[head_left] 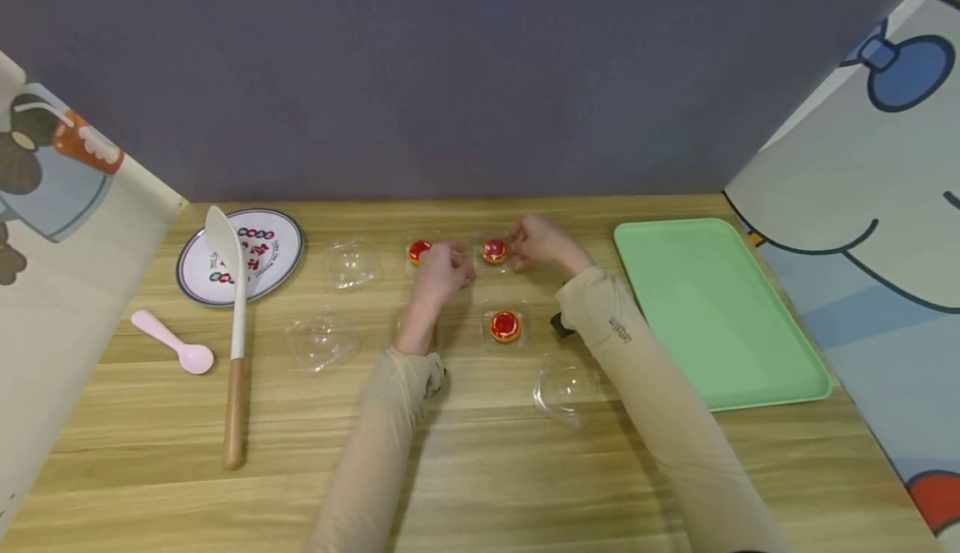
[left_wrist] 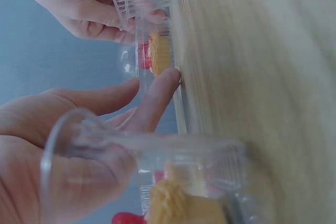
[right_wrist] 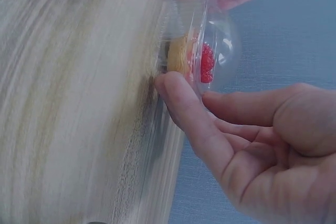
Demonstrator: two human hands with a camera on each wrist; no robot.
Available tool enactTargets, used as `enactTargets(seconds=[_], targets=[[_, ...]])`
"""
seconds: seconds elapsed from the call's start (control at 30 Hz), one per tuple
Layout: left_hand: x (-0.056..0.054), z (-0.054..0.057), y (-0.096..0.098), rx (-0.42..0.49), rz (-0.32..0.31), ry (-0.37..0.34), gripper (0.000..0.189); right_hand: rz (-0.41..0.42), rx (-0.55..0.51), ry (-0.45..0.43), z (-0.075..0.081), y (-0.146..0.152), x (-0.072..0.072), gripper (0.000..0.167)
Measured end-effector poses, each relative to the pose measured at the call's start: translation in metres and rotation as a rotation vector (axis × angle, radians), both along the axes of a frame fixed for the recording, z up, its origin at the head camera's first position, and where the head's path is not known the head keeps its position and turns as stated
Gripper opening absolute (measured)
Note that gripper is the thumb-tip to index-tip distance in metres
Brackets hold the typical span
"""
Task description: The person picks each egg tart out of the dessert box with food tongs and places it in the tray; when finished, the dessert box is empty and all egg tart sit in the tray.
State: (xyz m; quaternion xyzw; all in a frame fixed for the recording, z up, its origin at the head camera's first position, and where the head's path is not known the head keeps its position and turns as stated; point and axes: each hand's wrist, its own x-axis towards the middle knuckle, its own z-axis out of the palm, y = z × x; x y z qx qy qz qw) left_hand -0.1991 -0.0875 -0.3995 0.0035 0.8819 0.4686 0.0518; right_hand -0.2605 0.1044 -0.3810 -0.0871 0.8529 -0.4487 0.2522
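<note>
Toward the back of the table, a small tart [head_left: 495,251] with a red topping sits inside a clear plastic box with a domed lid [right_wrist: 226,43]. My right hand [head_left: 543,243] pinches the right edge of this box, thumb at the lid's rim and index finger low on the base. From the opposite side my left hand [head_left: 442,272] holds the box's left edge between thumb and index finger. A second boxed tart [head_left: 418,250] is partly behind the left hand. Nearer to me stands a third tart [head_left: 505,326] on a clear base.
Loose clear domes [head_left: 355,265] lie left of the hands, and another clear dome [head_left: 566,388] lies front right. A green tray [head_left: 720,311] is at the right. At the left are a patterned plate [head_left: 281,249], a long-handled spoon [head_left: 237,320] across it and a pink spoon [head_left: 193,358].
</note>
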Motion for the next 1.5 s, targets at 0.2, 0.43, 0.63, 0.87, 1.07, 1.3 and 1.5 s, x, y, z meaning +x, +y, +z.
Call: enactTargets(seconds=[0.2,0.43,0.63,0.87,1.07,1.3,1.5], targets=[[0.001,0.001,-0.001,-0.006,-0.006,-0.005,0.041,-0.006,-0.006,0.005,-0.001,-0.001,0.001,0.042],[0.001,0.001,-0.002,0.019,-0.007,-0.004,0.050,-0.013,-0.009,0.013,-0.004,-0.001,0.001,0.042],[0.002,0.001,-0.003,0.030,-0.006,-0.008,0.047,-0.044,-0.022,0.021,-0.006,0.001,0.001,0.040],[0.001,0.003,-0.003,0.030,-0.017,-0.018,0.041,-0.028,0.068,0.158,-0.004,-0.001,0.003,0.040],[0.001,0.005,-0.003,0.037,-0.017,-0.021,0.040,0.012,0.183,0.297,-0.002,-0.002,0.004,0.035],[0.002,0.008,-0.003,0.053,-0.014,-0.031,0.039,0.000,0.167,0.303,-0.001,-0.001,0.006,0.032],[0.004,0.013,-0.004,0.048,-0.040,-0.033,0.041,-0.001,0.165,0.308,0.005,0.002,0.011,0.034]])
